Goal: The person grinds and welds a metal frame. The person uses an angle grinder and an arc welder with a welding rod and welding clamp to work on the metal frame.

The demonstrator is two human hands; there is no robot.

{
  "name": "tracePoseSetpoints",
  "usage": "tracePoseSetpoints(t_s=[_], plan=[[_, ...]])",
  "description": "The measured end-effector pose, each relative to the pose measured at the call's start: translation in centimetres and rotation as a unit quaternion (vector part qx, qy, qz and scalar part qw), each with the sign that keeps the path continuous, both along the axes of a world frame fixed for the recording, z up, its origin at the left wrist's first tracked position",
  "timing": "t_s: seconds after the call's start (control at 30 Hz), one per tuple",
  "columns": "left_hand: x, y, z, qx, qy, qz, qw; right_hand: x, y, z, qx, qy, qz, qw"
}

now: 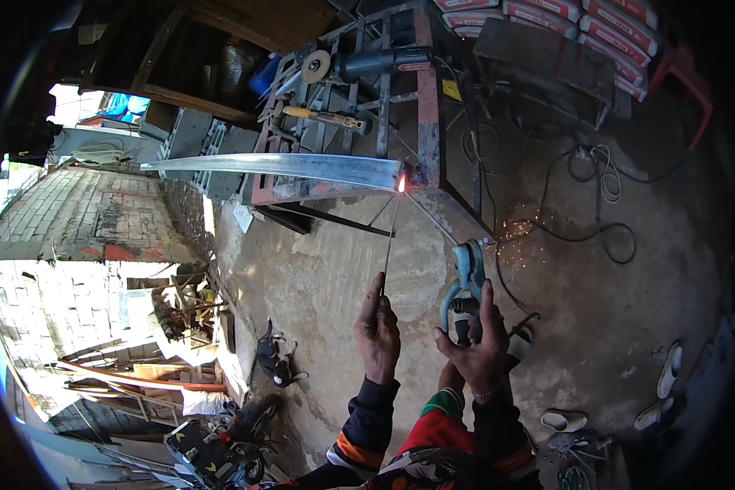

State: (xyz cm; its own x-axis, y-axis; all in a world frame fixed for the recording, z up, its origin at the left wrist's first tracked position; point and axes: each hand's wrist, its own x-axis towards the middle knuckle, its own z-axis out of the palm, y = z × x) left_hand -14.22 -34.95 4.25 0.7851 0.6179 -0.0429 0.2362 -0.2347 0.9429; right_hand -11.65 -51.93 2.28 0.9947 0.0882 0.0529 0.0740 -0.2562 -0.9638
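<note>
My left hand [377,331] is closed on a thin metal rod [390,245], which points up toward the glowing end of a metal tube [278,167]. My right hand [480,355] grips a teal welding electrode holder [467,269], index finger and thumb stretched along its sides. From the holder's jaws a welding electrode [431,217] slants up and left to the same tube end. That end burns orange-red, and sparks [523,233] scatter to the right of the holder. The tube lies across a rusty steel frame table [425,106].
On the frame table rest an angle grinder [367,64] and a hammer [327,118] with a yellow handle. Cables [547,224] snake over the concrete floor at right. A dog [275,355] lies at left; stacked bags [616,37] and a dark bench [543,69] stand behind.
</note>
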Motion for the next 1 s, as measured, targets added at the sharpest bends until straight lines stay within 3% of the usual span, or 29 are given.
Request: tracePoseSetpoints(t_s=[0.4, 0.67, 0.8, 0.83, 0.87, 0.93, 1.0], plan=[[0.4, -0.3, 0.8, -0.037, 0.018, 0.011, 0.999, -0.1, 0.3, -0.1, -0.015, 0.006, 0.003, 1.000], [0.0, -0.3, 0.7, 0.013, 0.009, 0.006, 1.000, 0.2, 0.3, 0.0, -0.017, -0.009, -0.002, 1.000], [0.4, -0.1, 2.5, 0.143, 0.152, -0.003, 0.978, 0.1, -0.1, 0.1, -0.012, 0.044, 0.020, 0.999], [0.0, 1.3, 0.4, 0.276, 0.017, -0.070, 0.958, 0.0, -0.3, -0.1, 0.026, 0.069, 0.021, 0.997], [-0.2, 1.5, 0.4, 0.275, 0.015, -0.070, 0.959, 0.0, -0.3, -0.3, 0.025, 0.068, 0.020, 0.997], [-1.1, 2.2, -0.2, 0.185, 0.072, -0.010, 0.980, 0.3, -0.3, -0.1, -0.002, -0.048, -0.042, 0.998], [-2.2, 3.3, -0.9, 0.156, 0.090, 0.016, 0.984, 0.1, -0.7, 0.2, 0.021, -0.031, -0.027, 0.999]])
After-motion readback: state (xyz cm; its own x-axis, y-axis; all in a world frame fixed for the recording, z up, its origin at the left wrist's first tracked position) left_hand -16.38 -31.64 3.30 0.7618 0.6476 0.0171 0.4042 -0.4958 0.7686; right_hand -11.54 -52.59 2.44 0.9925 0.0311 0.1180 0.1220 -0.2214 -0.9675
